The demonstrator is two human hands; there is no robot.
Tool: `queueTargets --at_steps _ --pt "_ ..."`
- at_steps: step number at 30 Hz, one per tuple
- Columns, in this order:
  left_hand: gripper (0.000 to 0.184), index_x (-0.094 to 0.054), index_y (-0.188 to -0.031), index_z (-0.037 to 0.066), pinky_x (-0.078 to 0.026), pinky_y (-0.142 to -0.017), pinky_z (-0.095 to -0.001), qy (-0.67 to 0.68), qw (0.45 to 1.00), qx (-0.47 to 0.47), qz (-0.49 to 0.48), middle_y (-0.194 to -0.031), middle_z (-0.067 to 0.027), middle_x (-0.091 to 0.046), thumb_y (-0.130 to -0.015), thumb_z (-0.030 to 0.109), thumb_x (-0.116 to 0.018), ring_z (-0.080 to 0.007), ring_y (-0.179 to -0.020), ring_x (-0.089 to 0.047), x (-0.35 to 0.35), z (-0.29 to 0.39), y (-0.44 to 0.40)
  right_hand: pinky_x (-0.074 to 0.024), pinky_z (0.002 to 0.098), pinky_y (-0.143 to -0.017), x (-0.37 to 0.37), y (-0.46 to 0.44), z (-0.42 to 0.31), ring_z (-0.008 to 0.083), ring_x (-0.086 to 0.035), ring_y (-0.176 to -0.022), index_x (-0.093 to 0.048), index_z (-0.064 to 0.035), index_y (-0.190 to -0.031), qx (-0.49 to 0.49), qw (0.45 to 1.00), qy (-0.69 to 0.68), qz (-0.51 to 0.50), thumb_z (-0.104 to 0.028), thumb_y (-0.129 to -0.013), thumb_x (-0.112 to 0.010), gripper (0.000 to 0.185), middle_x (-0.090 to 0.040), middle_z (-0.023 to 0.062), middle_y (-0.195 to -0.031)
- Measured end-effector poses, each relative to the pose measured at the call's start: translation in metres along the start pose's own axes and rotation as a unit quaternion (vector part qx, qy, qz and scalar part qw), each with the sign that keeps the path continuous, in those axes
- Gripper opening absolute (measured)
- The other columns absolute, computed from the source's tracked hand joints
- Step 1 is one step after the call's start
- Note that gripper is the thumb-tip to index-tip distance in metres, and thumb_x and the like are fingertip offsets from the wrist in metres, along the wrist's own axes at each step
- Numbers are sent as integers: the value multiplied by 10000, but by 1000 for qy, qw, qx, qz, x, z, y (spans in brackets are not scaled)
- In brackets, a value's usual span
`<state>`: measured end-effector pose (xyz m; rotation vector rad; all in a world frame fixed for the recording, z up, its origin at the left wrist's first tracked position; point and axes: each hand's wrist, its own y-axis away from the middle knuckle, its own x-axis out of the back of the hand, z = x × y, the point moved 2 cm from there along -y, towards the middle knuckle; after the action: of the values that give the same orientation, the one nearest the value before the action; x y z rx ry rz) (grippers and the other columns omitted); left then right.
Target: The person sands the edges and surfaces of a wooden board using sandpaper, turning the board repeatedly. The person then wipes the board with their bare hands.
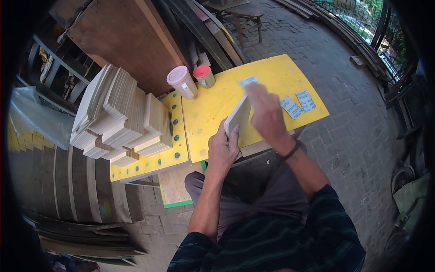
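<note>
Near the front edge of the yellow table, my left hand [223, 147] grips the lower end of a thin, pale wooden board [239, 119], which is held tilted on its edge. At the board's upper right, my right hand [267, 113] is closed on a piece of sandpaper [248, 81] with printed backing, partly blurred. The sandpaper shows past the fingertips, beside the board's top end. Two torn sandpaper pieces, one [291, 107] nearer my right hand and another [305, 101] further right, lie printed side up on the table.
Stacks of pale wooden boards [122, 109] stand on the left part of the yellow table [206, 118]. A pink-lidded container [182, 83] and a smaller red-lidded one [204, 77] are at the back edge. Large wooden panels [127, 41] lean behind; a small wooden table [240, 18] stands further off.
</note>
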<state>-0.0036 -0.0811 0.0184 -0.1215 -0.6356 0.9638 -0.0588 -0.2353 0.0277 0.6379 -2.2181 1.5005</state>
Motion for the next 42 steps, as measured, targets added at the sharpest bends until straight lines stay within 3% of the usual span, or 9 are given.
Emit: queueTargets --at_steps 2,9,15,19,21,27,34,37,42 --pt "312 -602 -1269 -15 -554 -699 -369 -9 1000 5 -7 -884 -261 -709 -984 109 -606 -292 -766 -734 3 0 3 -451 446 -940 9 10 -28 351 -580 -1265 -578 18 -1330 57 998 -17 6 113 -792 -533 548 -625 223 -1315" --pt "293 -609 -1245 -17 -548 -687 -368 13 1000 -12 7 -859 -254 -702 -985 117 -604 -310 -719 -718 3 -3 5 -447 445 -912 -2 -7 13 350 -592 -1208 -597 16 -1286 -18 999 -33 -4 122 -776 -533 524 -632 201 -1297" --pt "272 -606 -1206 -38 -546 -699 -377 15 999 7 -42 -843 -255 -694 -982 116 -607 -310 -750 -722 7 -26 5 -418 414 -1032 22 18 -68 315 -526 -1365 -589 19 -1324 127 985 -102 -61 25 -828 -600 496 -607 198 -1379" --pt "279 -595 -1206 -54 -551 -700 -392 23 1000 13 2 -818 -265 -683 -965 87 -606 -314 -746 -722 8 -4 4 -424 412 -1023 -1 8 -23 319 -546 -1343 -603 10 -1312 123 983 -133 -31 31 -837 -585 475 -619 203 -1358" --pt "277 -597 -1205 -54 -552 -703 -390 18 1000 8 10 -829 -266 -687 -966 85 -605 -317 -756 -725 6 -5 6 -431 425 -1023 -6 -5 1 339 -544 -1335 -600 29 -1306 58 998 -23 -30 -9 -835 -597 472 -602 222 -1365" --pt "280 -596 -1216 -50 -553 -722 -397 17 999 25 -17 -884 -278 -702 -982 103 -602 -352 -814 -738 9 -14 6 -437 440 -997 16 21 -62 365 -567 -1288 -593 26 -1311 140 985 -95 -31 -9 -831 -598 481 -622 216 -1331" --pt "292 -604 -1212 -47 -551 -701 -373 -10 1000 -18 14 -851 -252 -699 -945 69 -607 -326 -758 -729 5 -1 4 -445 418 -987 -11 -3 7 345 -557 -1329 -596 10 -1331 31 999 -19 -14 65 -798 -596 536 -618 202 -1360" --pt "285 -604 -1223 -41 -551 -713 -375 11 1000 21 0 -853 -260 -695 -968 86 -609 -330 -769 -729 5 -6 4 -452 446 -957 8 16 -44 356 -594 -1241 -593 27 -1311 110 990 -90 5 17 -824 -575 488 -635 207 -1294" --pt "307 -601 -1241 -33 -550 -705 -370 13 999 23 -19 -863 -255 -698 -954 75 -611 -316 -764 -731 8 -9 7 -439 437 -992 -7 7 -3 345 -563 -1296 -585 29 -1323 94 991 -97 -15 18 -832 -566 491 -615 217 -1329"
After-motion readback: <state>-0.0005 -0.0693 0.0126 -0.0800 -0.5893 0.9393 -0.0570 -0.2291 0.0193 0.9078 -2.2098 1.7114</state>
